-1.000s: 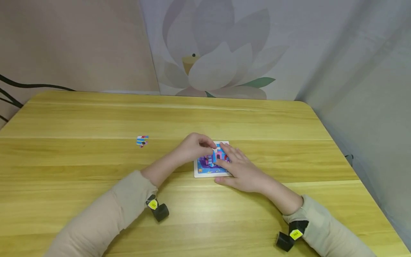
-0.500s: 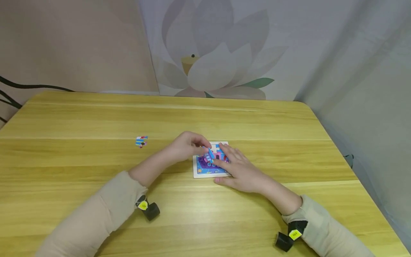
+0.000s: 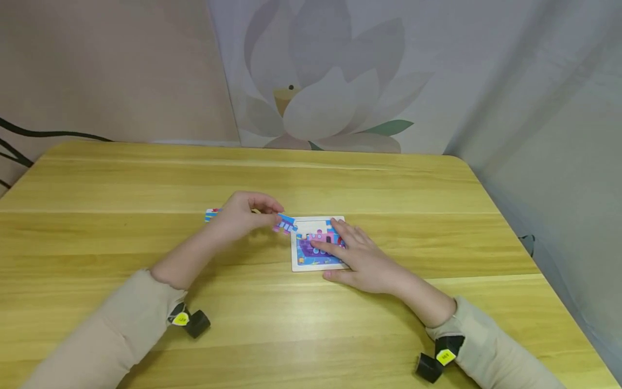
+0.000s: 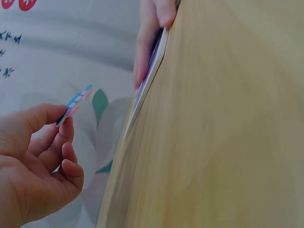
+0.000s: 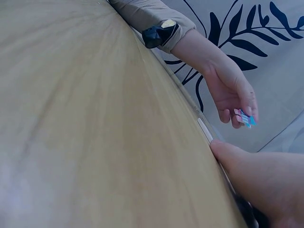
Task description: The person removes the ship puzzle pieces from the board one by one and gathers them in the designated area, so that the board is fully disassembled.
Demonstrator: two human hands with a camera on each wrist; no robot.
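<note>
I see my right hand [image 3: 362, 259] lying flat with relaxed fingers on the puzzle tray [image 3: 318, 266], pressing down on the pieces already seated in it, thumb along the tray's near edge. Just left of it, my left hand [image 3: 240, 216] is raised off the tabletop [image 3: 311, 324] and pinches a blue and pink piece [image 3: 285, 223] between thumb and forefinger; the piece hangs in the air beside the tray's far left corner, clear of the wood. In the left wrist view the piece [image 4: 75, 103] sticks out edge-on from my fingertips. Beyond the left hand, partly hidden by it, a second loose piece [image 3: 210, 214] lies on the tabletop. Farther off hangs a curtain [image 3: 320, 81] printed with a lotus.
</note>
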